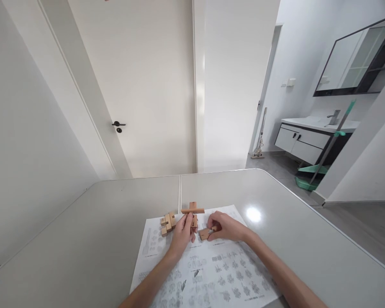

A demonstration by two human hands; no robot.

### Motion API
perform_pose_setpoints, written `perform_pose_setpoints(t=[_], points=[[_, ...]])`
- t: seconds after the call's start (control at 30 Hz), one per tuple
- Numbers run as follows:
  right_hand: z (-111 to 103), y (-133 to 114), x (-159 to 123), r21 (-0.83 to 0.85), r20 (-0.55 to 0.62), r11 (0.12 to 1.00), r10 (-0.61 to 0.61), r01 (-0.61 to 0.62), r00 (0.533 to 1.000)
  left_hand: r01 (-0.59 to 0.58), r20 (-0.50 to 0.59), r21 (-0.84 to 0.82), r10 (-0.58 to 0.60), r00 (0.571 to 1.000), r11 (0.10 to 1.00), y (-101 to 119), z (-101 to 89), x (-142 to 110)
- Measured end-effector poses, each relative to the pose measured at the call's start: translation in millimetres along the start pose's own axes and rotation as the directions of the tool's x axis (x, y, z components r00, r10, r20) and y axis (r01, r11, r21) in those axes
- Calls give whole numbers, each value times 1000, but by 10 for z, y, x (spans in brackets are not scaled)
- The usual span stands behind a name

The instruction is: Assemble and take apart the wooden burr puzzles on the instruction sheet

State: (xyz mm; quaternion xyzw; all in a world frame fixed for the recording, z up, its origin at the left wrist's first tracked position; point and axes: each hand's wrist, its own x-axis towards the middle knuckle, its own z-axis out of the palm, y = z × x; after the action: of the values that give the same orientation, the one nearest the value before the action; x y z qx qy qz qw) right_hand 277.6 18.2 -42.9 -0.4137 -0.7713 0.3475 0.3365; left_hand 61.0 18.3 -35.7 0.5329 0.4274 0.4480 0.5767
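Observation:
My left hand [182, 233] is closed around a cross-shaped group of wooden puzzle pieces [193, 211], held just above the printed sheet. To its right, my right hand [225, 226] has its fingers curled on a small wooden block [214, 228]. A flat wooden piece [204, 234] lies on the paper by those fingertips. Left of my left hand stands a cluster of interlocked wooden blocks [168, 223]. Under both hands spreads a white instruction sheet [208, 273] printed with small grey diagrams. My fingers hide parts of the held pieces.
The sheet lies on a glossy grey table [93, 239] with a seam near its middle. Beyond it is a white door [147, 85]. At right are a washbasin cabinet [303, 139], a mop [261, 137] and a green dustpan [306, 183].

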Motion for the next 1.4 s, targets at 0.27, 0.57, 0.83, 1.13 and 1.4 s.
perform_pose_setpoints(t=[0.27, 0.57, 0.83, 1.13, 1.4], points=[[-5, 29, 64, 79, -88, 995, 60, -53, 994, -14, 0, -38, 14, 1000, 999, -15, -10, 22], [-37, 99, 131, 658, -244, 744, 360, -119, 901, 20, 71, -141, -10, 997, 990, 81, -26, 5], [64, 15, 138, 882, -106, 469, 302, -51, 947, 52, 138, -219, -22, 990, 974, 36, -51, 30], [208, -78, 154, 956, -77, 288, 414, -51, 907, 94, 237, -238, -36, 971, 967, 72, -43, 2], [210, -63, 158, 970, -88, 241, 412, -16, 907, 119, 270, -184, -66, 961, 976, 64, -39, -9]])
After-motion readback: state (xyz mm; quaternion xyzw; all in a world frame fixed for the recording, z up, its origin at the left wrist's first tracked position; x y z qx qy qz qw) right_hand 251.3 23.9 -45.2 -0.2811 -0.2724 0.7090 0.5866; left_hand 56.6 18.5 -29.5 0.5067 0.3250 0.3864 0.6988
